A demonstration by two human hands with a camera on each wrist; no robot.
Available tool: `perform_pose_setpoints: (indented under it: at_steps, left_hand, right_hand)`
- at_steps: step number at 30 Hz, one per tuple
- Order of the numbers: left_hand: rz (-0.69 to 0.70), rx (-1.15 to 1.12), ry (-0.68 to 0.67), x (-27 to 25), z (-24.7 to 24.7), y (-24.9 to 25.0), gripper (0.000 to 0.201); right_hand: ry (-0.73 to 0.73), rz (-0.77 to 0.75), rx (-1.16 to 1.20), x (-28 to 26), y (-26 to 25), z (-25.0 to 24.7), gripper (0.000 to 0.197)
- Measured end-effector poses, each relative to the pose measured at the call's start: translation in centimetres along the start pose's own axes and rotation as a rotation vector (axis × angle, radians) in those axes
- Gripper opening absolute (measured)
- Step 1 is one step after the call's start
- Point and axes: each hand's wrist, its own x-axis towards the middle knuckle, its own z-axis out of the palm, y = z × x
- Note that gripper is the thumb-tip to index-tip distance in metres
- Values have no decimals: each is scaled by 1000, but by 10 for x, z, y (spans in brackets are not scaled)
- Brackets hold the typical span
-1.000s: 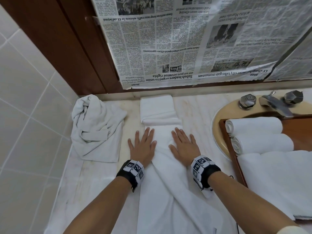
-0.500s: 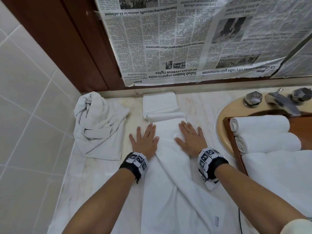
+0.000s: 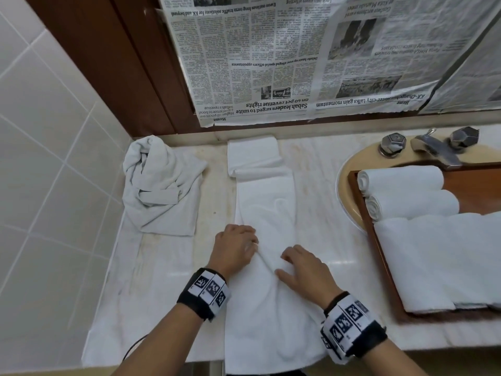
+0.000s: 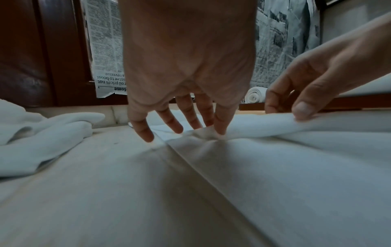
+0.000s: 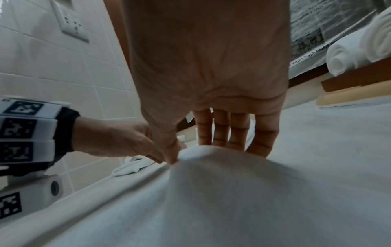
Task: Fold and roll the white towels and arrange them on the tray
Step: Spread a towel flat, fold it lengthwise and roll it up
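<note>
The long white towel [image 3: 264, 213] runs off the bottom edge in the head view, its near end out of sight below the worktop [image 3: 320, 185]. Right of that towel, the tray [image 3: 379, 256] is cut by the right edge. Left hand [image 3: 233, 249] fingertips tuck under, grip unclear.

Right hand [image 5: 211, 75] fingers over raised white towel [image 5: 243, 200] fold, left hand [image 5: 127, 140] pinching beside

We read upside-down headlines on the newspaper [image 3: 311, 58]: "Sabah leaders urged to unite on 40 pct revenue rights". Beside it, "talks gain momentum".
</note>
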Motion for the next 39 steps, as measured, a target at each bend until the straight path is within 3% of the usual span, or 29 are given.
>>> perform_pose_setpoints:
  at_steps: [4,13,17,23,32,39]
  left_hand:
    - [-13,-131,44,-8,0,-6,17]
    - [46,-397,216,-29,7,-27,17]
    - [71,-381,275,-36,9,-36,20]
    - [25,-327,258,-42,8,-41,21]
    - [-63,-307,232,-43,6,-43,18]
    - [-217,-336,244,-41,5,-29,12]
  right_hand:
    - [56,42,-26,-8,-16,-1,18]
    - [98,-12,188,-20,-77,23,18]
    - [82,3,248,-19,-100,43,20]
    - [63,-7,295,-18,-115,65,17]
    - [-155,25,296,-16,-105,78,30]
    - [-210,-16,232,-22,-103,89,42]
